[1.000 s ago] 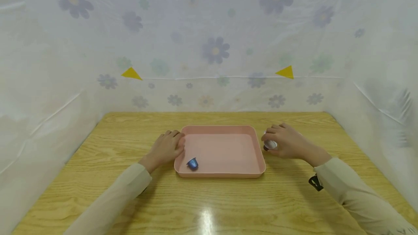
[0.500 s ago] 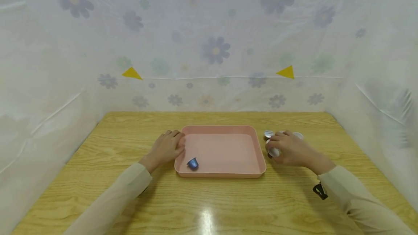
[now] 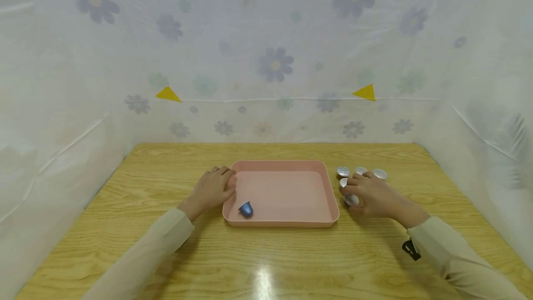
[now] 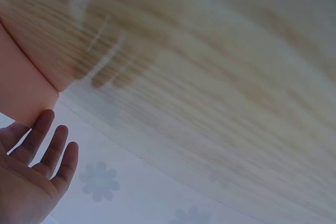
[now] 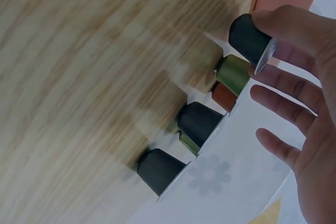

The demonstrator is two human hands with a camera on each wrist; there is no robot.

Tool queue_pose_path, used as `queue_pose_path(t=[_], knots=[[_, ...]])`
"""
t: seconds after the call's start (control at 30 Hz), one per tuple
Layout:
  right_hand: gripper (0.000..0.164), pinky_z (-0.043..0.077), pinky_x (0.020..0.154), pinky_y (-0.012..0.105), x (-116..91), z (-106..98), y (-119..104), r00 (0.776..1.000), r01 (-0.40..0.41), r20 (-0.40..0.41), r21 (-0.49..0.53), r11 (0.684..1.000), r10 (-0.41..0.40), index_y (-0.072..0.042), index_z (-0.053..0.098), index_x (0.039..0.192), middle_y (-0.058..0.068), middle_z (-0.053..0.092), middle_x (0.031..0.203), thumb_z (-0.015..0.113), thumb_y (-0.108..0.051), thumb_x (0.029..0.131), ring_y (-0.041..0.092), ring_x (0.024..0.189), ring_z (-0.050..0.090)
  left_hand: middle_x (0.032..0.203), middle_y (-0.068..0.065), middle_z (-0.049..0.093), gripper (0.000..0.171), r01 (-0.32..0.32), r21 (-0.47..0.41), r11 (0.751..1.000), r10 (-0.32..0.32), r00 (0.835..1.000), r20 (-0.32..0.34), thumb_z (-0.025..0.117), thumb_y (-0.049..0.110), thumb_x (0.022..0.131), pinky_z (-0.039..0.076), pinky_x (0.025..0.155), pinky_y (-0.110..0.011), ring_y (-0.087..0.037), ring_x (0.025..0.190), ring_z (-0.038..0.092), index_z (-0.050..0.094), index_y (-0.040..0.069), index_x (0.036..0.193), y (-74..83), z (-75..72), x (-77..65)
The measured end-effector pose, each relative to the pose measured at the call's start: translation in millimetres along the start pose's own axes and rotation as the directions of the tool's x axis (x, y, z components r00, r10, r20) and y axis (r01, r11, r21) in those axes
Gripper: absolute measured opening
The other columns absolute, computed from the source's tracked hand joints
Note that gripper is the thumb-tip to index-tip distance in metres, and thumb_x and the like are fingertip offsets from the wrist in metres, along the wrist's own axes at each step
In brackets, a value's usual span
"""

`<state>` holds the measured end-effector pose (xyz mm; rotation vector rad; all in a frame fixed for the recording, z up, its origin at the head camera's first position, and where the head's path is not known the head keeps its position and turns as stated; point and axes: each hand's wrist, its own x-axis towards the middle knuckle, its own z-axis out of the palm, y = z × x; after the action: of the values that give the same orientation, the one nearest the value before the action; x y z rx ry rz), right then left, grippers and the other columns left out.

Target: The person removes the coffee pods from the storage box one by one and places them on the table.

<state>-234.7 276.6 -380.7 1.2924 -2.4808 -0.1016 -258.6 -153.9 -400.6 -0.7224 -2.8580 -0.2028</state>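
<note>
My left hand (image 3: 212, 185) rests at the left rim of a pink tray (image 3: 281, 220), its fingers fairly straight; in the left wrist view a fingertip is against the tray's outer wall. Inside the tray, near its front left corner, a blue coffee capsule (image 3: 246, 209) lies on its side. Just right of the tray, my right hand (image 3: 370, 196) pinches a dark coffee capsule (image 5: 247, 38) between thumb and finger, its silver lid (image 3: 351, 199) facing up. The other right fingers are spread beside more capsules.
Several capsules stand lid up beyond the right hand: a green one (image 5: 233, 73), an orange one (image 5: 224, 97) and dark ones (image 5: 198, 123). The wooden table (image 3: 266, 263) meets flower-print sheeting (image 3: 266, 119) at the back and both sides.
My right hand has shifted slightly toward the front and right with the pinched capsule, uncovering lids behind it. The left hand, tray and blue capsule stay put.
</note>
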Motion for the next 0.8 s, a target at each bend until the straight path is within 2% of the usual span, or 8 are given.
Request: queue_pose_path(t=[0.37, 0.8], knots=[[0.039, 0.04, 0.064, 0.036, -2.3, 3.1, -1.4, 1.0, -0.003, -0.02, -0.039, 0.999, 0.002, -0.019, 0.065, 0.09, -0.006, 0.055, 0.082, 0.082, -0.034, 0.058, 0.012, 0.073, 0.048, 0.118, -0.009, 0.057, 0.039, 0.003, 0.003, 1.0, -0.003, 1.0, 0.0, 0.052, 0.03, 0.089, 0.046, 0.086, -0.047, -0.03, 0.105, 0.053, 0.057, 0.007, 0.12, -0.4, 0.5, 0.0], [0.039, 0.039, 0.066, 0.037, -4.5, 3.4, -1.6, 0.998, -0.012, -0.061, -0.012, 1.0, 0.011, -0.019, 0.065, 0.089, -0.006, 0.053, 0.082, 0.082, -0.033, 0.057, 0.011, 0.072, 0.045, 0.118, -0.009, 0.057, 0.039, 0.0, 0.006, 1.0, 0.0, 1.0, -0.003, 0.053, 0.029, 0.089, 0.046, 0.086, -0.046, -0.03, 0.105, 0.053, 0.058, 0.007, 0.12, -0.6, 0.6, 0.2]])
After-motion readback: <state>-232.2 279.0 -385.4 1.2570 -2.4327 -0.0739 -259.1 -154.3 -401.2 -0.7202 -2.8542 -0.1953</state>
